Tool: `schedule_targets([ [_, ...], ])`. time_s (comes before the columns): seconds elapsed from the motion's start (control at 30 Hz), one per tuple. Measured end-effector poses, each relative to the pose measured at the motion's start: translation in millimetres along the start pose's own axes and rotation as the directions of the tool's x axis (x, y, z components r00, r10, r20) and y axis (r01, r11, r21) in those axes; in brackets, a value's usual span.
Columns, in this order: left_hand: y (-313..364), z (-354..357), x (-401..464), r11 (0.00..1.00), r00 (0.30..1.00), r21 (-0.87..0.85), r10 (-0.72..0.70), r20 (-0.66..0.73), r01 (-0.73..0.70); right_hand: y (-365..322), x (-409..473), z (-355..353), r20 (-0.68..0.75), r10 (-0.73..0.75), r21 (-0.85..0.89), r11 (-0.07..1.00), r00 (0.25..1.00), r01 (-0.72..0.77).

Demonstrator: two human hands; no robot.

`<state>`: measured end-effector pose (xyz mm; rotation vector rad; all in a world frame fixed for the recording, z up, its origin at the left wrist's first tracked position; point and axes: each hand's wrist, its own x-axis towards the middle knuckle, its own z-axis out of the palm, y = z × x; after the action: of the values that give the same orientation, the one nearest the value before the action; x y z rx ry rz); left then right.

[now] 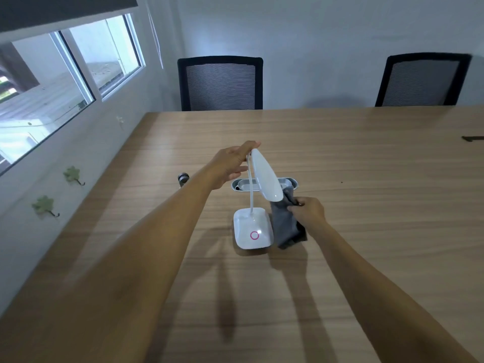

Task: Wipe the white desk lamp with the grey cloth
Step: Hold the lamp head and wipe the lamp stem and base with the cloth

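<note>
Pinched in the fingers of the right hand (309, 211), the grey cloth (286, 224) hangs down in a loose fold just beside the white desk lamp (252, 227), its lower end reaching the wooden table (366, 179) next to the lamp's base. The cloth's upper edge sits against the lower tip of the lamp head (265, 176), on its underside. The left hand (231, 163) steadies the far, upper end of that head: its fingers lie flat along the back of the head while the thumb curls under it near the top of the thin curved neck (251, 189), so the hand grips the lamp rather than lying open.

The lamp stands upright on its rounded square base, which carries a pink ring (254, 235) near the edge closest to the camera. From the base the neck rises and bends toward the left hand, and the long oval head tilts steeply, high end away from the camera, low end toward the right hand.

Directly behind the lamp, partly hidden by its head, a grey oval cable box (290, 182) is set into the tabletop. To the lamp's left, near the left forearm, a small dark metallic object (183, 178) rests on the table; what it is cannot be made out. Beyond the far edge of the table stand two black mesh-backed chairs (220, 83), one behind the lamp and one well off to its right. Further left of the lamp, a window (65, 74) is set in the grey wall, with two small green hooks (73, 175) below it.
</note>
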<state>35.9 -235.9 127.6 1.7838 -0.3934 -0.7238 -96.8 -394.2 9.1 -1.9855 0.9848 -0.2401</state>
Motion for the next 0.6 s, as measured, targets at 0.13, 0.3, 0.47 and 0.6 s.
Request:
schedule_targets([
  [0.13,-0.5,0.2,0.0,1.000,1.000,-0.006,-0.004,-0.006,0.004,-2.2,-8.7,37.5,0.162,0.081,0.144,0.984,0.983,-0.105],
  [0.3,-0.5,1.5,-0.8,1.000,1.000,-0.007,-0.004,-0.016,0.003,6.8,-6.0,21.9,0.036,0.013,-0.240,0.971,0.999,-0.004],
  [0.47,-1.0,1.2,-1.2,1.000,1.000,-0.010,0.002,-0.012,-0.002,-3.3,-8.4,23.1,0.008,-0.022,-0.070,0.997,1.000,0.023],
  [0.6,-1.1,1.4,-2.5,1.000,1.000,-0.001,-0.004,-0.009,0.004,2.9,-12.9,39.5,0.117,0.024,-0.116,0.993,0.993,-0.010],
])
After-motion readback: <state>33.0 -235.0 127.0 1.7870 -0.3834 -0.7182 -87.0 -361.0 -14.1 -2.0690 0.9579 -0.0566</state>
